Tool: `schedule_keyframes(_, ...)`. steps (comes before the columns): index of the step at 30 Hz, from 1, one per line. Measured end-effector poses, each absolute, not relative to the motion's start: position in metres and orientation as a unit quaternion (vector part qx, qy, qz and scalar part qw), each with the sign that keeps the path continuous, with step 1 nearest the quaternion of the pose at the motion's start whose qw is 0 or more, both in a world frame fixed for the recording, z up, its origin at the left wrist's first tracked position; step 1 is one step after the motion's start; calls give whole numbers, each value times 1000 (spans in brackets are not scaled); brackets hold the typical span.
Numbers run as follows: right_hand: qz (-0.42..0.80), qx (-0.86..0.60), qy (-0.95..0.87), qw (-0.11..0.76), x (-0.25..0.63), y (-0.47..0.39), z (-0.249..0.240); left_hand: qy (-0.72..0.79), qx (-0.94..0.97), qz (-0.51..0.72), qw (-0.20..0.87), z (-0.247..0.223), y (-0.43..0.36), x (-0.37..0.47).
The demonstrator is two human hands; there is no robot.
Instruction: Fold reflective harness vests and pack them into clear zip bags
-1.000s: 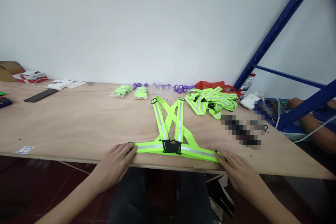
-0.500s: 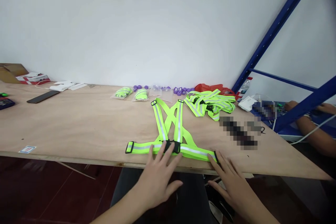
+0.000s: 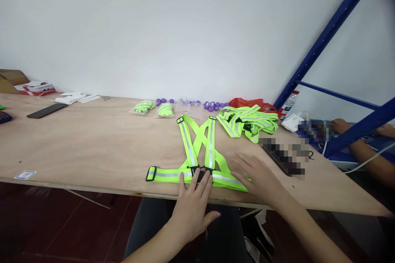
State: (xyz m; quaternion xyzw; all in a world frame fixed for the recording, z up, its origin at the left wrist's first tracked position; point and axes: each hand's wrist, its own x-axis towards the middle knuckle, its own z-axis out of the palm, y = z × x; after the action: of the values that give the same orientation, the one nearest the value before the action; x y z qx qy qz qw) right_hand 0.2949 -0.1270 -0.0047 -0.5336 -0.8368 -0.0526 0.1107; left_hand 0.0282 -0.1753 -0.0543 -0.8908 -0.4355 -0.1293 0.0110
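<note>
A neon yellow-green reflective vest (image 3: 211, 144) made of straps lies spread on the wooden table (image 3: 92, 144), its shoulder straps crossing toward the back. My left hand (image 3: 194, 205) rests with fingers apart on the black buckle (image 3: 202, 175) at the middle of the waist strap. Over the right end of that strap is my right hand (image 3: 254, 174), fingers stretched out and slightly blurred; it hides the strap's end. Neither hand grips anything. Behind the vest, to the right, lies a heap of similar reflective straps (image 3: 249, 121).
Two bagged folded vests (image 3: 165, 109), clear bags (image 3: 196, 111) and several purple pieces (image 3: 212, 106) line the wall. A red bag (image 3: 254, 104), a bottle (image 3: 290, 102) and a blue metal frame (image 3: 324, 37) are right. Beyond it, another person's hand (image 3: 340, 125) shows.
My right hand has moved up and left from the waist strap's right end, farther onto the table. My left hand has shifted slightly over the buckle. The view has turned slightly.
</note>
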Motion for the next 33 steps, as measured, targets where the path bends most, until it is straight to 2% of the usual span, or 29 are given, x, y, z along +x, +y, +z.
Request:
schedule_keyframes(4,-82,-449,-879,138,226,-45,38,-456,-880,-130,10,-57,-175,30)
schedule_keyframes(8,-129,-433,-892,18,154,37,52,-463,-874,-147,-32,-49,-172,28)
schedule_keyframes(13,-131,-422,-896,-37,103,108,41,-443,-874,-184,-81,-49,-161,24)
schedule_keyframes(19,-93,-430,-893,-94,95,147,41,-412,-888,-199,-45,-66,-155,25)
schedule_keyframes(33,-25,-480,-877,1,133,189,48,-411,-886,-197,82,-74,-155,28)
